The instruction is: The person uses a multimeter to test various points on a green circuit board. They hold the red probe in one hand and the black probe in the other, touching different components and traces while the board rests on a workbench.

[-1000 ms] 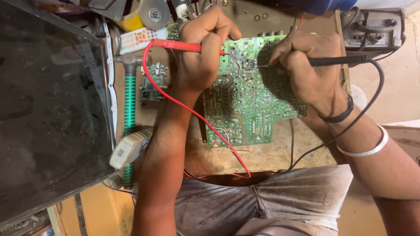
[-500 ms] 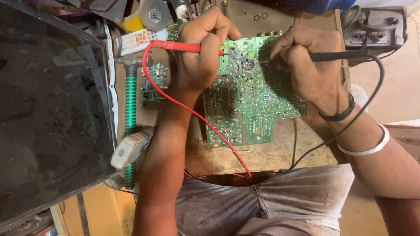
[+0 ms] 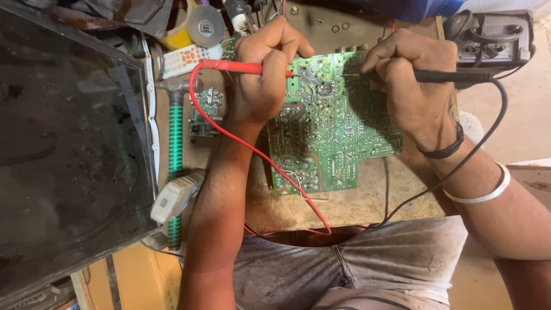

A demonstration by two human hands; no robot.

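Already both probes were on the green circuit board, which lay solder-side up on the tabletop. Far left: dark screen panel, then a white remote with orange buttons. Left hand, grip pinching the red probe, tip at the board's top edge. Right hand, grip pinching the black probe. Probing looked mid-course; how much of the board remained unchecked could not be told.

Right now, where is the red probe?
In the head view, the red probe is gripped in the left hand, its tip touching the upper edge of the green circuit board.
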